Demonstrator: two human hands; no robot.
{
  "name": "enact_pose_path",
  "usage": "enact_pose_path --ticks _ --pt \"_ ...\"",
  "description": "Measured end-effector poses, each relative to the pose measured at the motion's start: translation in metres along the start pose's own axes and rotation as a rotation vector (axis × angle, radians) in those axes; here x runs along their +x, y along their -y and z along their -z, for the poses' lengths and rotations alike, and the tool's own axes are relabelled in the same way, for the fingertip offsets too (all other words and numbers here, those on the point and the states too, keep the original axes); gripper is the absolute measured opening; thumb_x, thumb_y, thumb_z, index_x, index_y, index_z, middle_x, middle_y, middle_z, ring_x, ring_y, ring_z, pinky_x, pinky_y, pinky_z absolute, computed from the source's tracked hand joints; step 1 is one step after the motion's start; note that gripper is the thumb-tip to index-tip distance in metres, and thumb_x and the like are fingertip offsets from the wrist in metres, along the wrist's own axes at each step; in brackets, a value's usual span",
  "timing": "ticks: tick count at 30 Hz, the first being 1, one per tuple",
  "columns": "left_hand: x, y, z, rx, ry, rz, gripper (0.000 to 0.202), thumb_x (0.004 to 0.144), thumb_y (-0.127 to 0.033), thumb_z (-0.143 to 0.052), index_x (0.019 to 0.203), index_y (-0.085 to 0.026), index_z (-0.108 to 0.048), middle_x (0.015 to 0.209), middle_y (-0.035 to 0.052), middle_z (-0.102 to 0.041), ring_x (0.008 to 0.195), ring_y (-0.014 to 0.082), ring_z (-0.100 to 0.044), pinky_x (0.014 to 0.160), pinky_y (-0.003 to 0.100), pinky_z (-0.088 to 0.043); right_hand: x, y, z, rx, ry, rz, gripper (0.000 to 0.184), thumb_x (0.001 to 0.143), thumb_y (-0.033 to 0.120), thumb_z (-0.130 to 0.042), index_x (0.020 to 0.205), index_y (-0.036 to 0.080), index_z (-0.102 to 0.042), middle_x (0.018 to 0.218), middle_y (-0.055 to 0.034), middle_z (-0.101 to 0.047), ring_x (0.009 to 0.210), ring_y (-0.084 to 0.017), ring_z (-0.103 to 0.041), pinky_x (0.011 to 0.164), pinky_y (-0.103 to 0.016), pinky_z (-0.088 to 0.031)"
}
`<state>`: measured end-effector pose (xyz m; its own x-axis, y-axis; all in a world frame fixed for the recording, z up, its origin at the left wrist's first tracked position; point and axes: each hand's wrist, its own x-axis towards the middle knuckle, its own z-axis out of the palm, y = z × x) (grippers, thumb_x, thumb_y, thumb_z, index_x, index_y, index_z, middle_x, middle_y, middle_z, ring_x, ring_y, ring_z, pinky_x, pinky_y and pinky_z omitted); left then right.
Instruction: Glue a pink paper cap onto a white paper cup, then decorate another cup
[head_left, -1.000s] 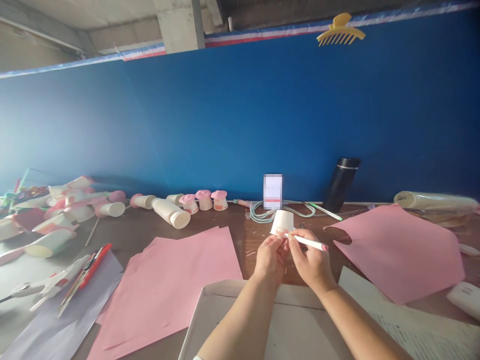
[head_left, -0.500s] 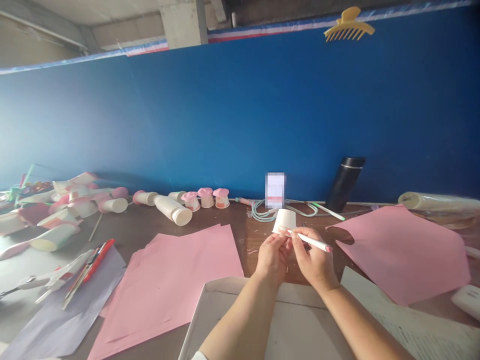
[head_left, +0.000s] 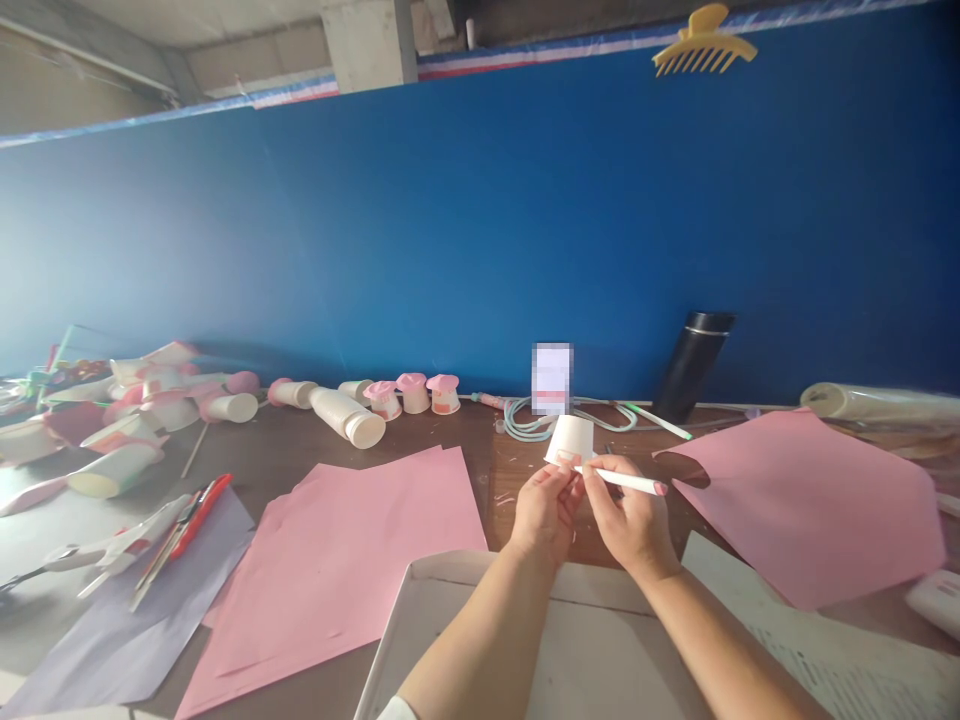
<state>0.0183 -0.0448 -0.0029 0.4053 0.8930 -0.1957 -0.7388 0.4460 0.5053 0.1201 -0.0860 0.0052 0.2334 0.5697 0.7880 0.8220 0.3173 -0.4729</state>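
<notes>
My left hand (head_left: 541, 515) pinches the rim of a small white paper cup (head_left: 571, 438), held upside down and tilted away from me above the brown table (head_left: 300, 445). My right hand (head_left: 628, 515) grips a white pen with a pink cap (head_left: 626, 482), its tip resting on the cup near the rim. Both hands hover just beyond the far edge of a white cardboard box (head_left: 465, 620) lying directly in front of me.
Pink paper sheets lie to the left (head_left: 352, 560) and right (head_left: 802, 500). Several paper cups (head_left: 352, 415) and pink-topped cups (head_left: 412, 392) line the blue wall, with a black flask (head_left: 694, 365), coiled cable (head_left: 536, 420), scissors and a red tool (head_left: 172, 530).
The view has shifted slightly; both hands stay together on the cup and pen, with the cup raised a touch.
</notes>
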Motion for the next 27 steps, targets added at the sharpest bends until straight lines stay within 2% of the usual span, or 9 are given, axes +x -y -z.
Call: enact_pose_path --ticks 11,20,27 --pt "0.0009 0.0014 0.0007 0.002 0.047 0.002 0.01 0.083 -0.014 -0.076 0.088 -0.006 -0.074 0.09 0.0116 -0.071 0.081 0.0128 -0.069 0.083 0.02 -0.055 -0.0006 0.0019 -0.0007 0.016 -0.037 0.006 0.019 0.097 0.037 -0.057 0.092 0.02 -0.066 0.082 -0.005 -0.076 0.067 -0.017 -0.072 0.061 -0.024 -0.055" --pt "-0.0002 0.0014 0.0007 0.009 0.049 -0.007 0.007 0.081 -0.013 -0.077 0.086 -0.008 -0.075 0.088 0.0094 -0.072 0.08 0.0112 -0.069 0.083 0.019 -0.055 0.0003 0.0002 0.0005 0.045 0.002 -0.026 0.021 0.097 0.039 -0.056 0.091 0.021 -0.067 0.083 -0.0067 -0.077 0.071 -0.02 -0.074 0.067 -0.027 -0.058" --pt "0.0007 0.0019 0.0029 0.031 0.052 -0.002 0.015 0.08 -0.018 -0.08 0.09 -0.008 -0.075 0.092 0.0108 -0.073 0.083 0.0131 -0.069 0.084 0.02 -0.055 -0.0003 0.0017 0.0006 0.016 0.002 -0.034 0.024 0.096 0.041 -0.055 0.089 0.021 -0.067 0.083 -0.007 -0.077 0.068 -0.02 -0.072 0.063 -0.028 -0.057"
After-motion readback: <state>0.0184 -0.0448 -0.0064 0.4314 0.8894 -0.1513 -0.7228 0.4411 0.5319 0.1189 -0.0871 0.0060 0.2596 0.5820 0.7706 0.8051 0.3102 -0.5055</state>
